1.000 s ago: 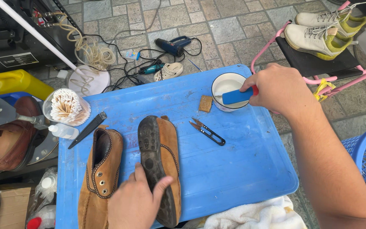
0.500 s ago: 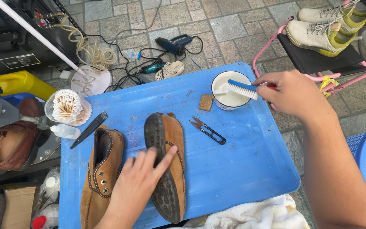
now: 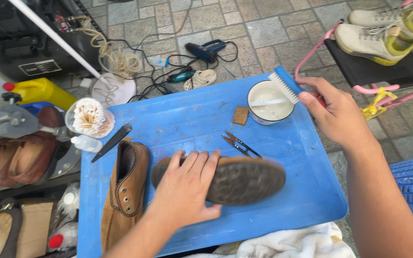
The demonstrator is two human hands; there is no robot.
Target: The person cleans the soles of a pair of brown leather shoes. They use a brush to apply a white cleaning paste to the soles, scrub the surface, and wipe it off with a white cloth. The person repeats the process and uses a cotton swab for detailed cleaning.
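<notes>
My left hand (image 3: 187,186) presses flat on a brown shoe (image 3: 244,180) that lies sole-up and crosswise on the blue tray (image 3: 192,119). Its partner, a tan suede shoe (image 3: 126,191), stands upright to the left. My right hand (image 3: 338,112) holds a blue brush with white bristles (image 3: 285,86), lifted just above a white bowl (image 3: 269,102) of milky liquid at the tray's far right.
Small black snips (image 3: 239,144), a brown sponge piece (image 3: 240,115) and a black blade (image 3: 112,142) lie on the tray. A cup of cotton swabs (image 3: 91,118), a yellow bottle (image 3: 41,91), cables and a drill (image 3: 206,50) lie behind. White cloth (image 3: 288,243) near edge.
The sole-up shoe has been turned from lengthwise to crosswise under my left hand. My right hand has lifted the brush out of the bowl.
</notes>
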